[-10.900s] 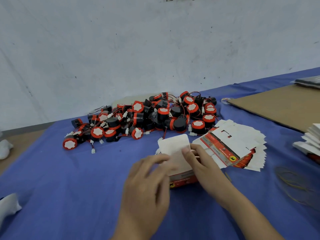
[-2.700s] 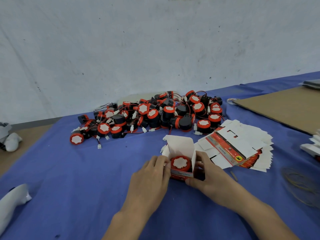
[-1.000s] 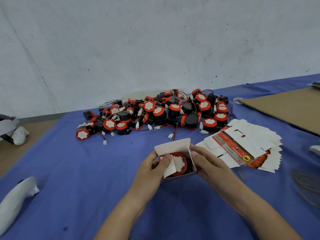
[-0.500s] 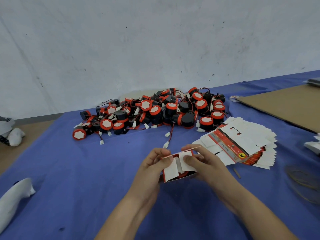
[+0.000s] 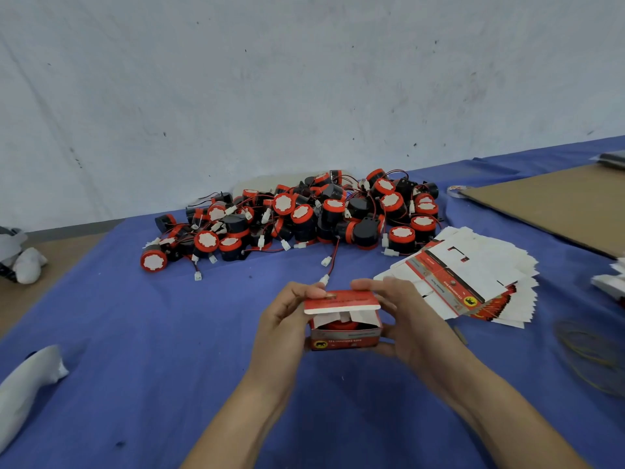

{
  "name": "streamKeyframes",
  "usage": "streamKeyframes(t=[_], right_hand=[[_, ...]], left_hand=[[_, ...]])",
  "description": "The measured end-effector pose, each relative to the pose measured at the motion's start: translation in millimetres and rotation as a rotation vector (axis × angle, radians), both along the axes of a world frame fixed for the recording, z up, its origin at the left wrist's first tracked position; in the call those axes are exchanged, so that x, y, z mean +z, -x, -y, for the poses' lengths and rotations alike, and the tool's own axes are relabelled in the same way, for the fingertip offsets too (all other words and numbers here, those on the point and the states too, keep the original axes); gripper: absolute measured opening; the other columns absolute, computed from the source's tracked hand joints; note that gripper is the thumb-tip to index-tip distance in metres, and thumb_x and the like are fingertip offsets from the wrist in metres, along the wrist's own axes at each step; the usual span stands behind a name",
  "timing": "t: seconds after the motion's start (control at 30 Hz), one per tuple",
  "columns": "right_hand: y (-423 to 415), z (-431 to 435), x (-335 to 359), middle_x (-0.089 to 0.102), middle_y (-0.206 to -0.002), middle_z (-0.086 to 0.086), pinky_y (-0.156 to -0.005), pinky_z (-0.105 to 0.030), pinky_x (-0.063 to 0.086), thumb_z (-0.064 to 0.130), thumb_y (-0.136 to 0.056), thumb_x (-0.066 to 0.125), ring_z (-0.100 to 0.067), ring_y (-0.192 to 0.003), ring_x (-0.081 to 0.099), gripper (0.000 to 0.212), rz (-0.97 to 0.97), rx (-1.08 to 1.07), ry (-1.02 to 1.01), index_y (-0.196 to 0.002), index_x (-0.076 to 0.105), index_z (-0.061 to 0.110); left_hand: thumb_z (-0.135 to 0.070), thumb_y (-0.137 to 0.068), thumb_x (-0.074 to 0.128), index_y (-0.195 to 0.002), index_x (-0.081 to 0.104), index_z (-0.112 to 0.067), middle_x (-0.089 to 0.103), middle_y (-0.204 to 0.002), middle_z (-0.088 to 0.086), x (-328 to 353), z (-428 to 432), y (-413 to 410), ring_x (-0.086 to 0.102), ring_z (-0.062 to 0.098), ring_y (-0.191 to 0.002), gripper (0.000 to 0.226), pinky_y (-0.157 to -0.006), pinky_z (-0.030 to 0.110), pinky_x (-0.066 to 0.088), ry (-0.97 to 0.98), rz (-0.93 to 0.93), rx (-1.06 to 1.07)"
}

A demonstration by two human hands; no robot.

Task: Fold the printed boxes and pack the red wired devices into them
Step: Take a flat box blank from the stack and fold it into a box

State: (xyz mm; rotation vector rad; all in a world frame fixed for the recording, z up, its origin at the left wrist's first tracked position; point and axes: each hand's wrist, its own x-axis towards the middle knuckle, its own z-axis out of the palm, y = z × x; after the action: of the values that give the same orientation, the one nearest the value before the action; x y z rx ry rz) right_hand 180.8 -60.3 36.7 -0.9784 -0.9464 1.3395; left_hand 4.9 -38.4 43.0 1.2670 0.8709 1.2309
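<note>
- Left hand (image 5: 282, 321) is gripping the printed box (image 5: 345, 337) by its left end, forefinger curling onto the lid flap (image 5: 340, 301)
- Box is lying between both hands' fingers, long axis left-right, lid hanging half down over the red wired device (image 5: 338, 324)
- Right hand (image 5: 411, 319) is clasping the right end, equally near; flap probably needing tucking toward the palms

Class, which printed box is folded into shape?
The box held between the left hand and right hand; the rest lie flat in a fanned stack.
</note>
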Motion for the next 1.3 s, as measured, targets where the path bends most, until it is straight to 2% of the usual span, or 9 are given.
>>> streamKeyframes(t=[0.07,0.17,0.33,0.43,0.53,0.67,0.97,1.07,1.3], right_hand=[[-1,1,-2,0.075,-0.100,0.009,-0.073,-0.035,0.061,0.052,-0.083,0.064,-0.022,-0.095,0.074,0.029,0.034,0.014,-0.057,-0.101,0.078,0.034],[-3,3,-5,0.074,-0.099,0.007,-0.074,-0.034,0.061,0.035,-0.089,0.066,-0.020,-0.098,0.073,0.018,0.055,-0.003,-0.097,-0.104,0.076,0.036],[-2,2,-8,0.071,-0.108,0.003,-0.073,-0.034,0.061,0.039,-0.095,0.057,-0.020,-0.101,0.072,0.021,0.093,-0.059,-0.114,-0.103,0.076,0.035],[0,6,-6,0.072,-0.108,0.011,-0.076,-0.031,0.061,0.049,-0.081,0.066,-0.019,-0.104,0.072,0.032,0.103,0.028,-0.181,-0.109,0.073,0.037],[2,8,-6,0.069,-0.114,0.015,-0.075,-0.029,0.060,0.037,-0.083,0.071,-0.019,-0.103,0.071,0.030,0.200,0.065,-0.268,-0.113,0.069,0.038],[0,8,-4,0.069,-0.112,0.012,-0.071,-0.031,0.061,0.033,-0.086,0.070,-0.022,-0.098,0.072,0.022,0.271,0.024,-0.318,-0.107,0.070,0.037],[10,9,-10,0.069,-0.095,0.014,-0.078,-0.031,0.061,0.043,-0.089,0.058,-0.014,-0.099,0.071,0.014,0.200,-0.016,-0.309,-0.097,0.065,0.035],[18,12,-12,0.066,-0.085,0.017,-0.075,-0.020,0.056,0.046,-0.093,0.052,-0.003,-0.087,0.068,0.016,0.197,-0.108,-0.341,-0.094,0.060,0.032],[21,12,-7,0.063,-0.084,0.015,-0.069,-0.014,0.052,0.044,-0.097,0.051,0.000,-0.081,0.066,0.017,0.184,-0.177,-0.389,-0.094,0.060,0.031]], left_hand=[[-0.006,-0.096,0.050,-0.077,0.074,-0.023,0.071,-0.121,-0.002,0,-3,1,0.068,0.025,-0.111,0.034,-0.078,0.050,0.058,0.059,0.063,-0.070],[-0.026,-0.084,0.056,-0.088,0.074,-0.018,0.071,-0.121,0.002,2,-4,4,0.065,0.026,-0.114,0.020,-0.079,0.045,0.058,0.132,0.140,-0.203],[-0.035,-0.086,0.055,-0.104,0.065,-0.042,0.061,-0.125,-0.022,-4,4,5,0.058,0.003,-0.119,0.022,-0.091,0.025,0.054,-0.210,-0.327,-0.139],[-0.033,-0.089,0.047,-0.102,0.065,-0.045,0.050,-0.139,-0.026,-8,4,7,0.047,-0.002,-0.131,0.026,-0.098,0.022,0.048,-0.301,-0.380,-0.042],[-0.037,-0.091,0.044,-0.105,0.063,-0.047,0.043,-0.143,-0.032,-9,1,9,0.040,-0.009,-0.133,0.026,-0.100,0.015,0.041,-0.336,-0.406,-0.011],[-0.050,-0.091,0.062,-0.109,0.061,-0.047,0.048,-0.129,-0.042,-8,2,12,0.053,-0.007,-0.122,0.019,-0.088,0.016,0.051,-0.302,-0.394,-0.088],[-0.048,-0.091,0.056,-0.104,0.067,-0.043,0.067,-0.118,-0.022,-1,10,1,0.064,0.003,-0.107,0.017,-0.087,0.025,0.056,-0.306,-0.359,-0.005],[-0.043,-0.093,0.058,-0.102,0.071,-0.037,0.072,-0.107,-0.011,0,15,-6,0.068,0.013,-0.101,0.017,-0.084,0.030,0.058,-0.268,-0.289,-0.010],[-0.040,-0.095,0.056,-0.104,0.069,-0.031,0.072,-0.102,-0.009,6,19,-14,0.072,0.012,-0.094,0.018,-0.070,0.022,0.057,-0.210,-0.173,-0.063]])
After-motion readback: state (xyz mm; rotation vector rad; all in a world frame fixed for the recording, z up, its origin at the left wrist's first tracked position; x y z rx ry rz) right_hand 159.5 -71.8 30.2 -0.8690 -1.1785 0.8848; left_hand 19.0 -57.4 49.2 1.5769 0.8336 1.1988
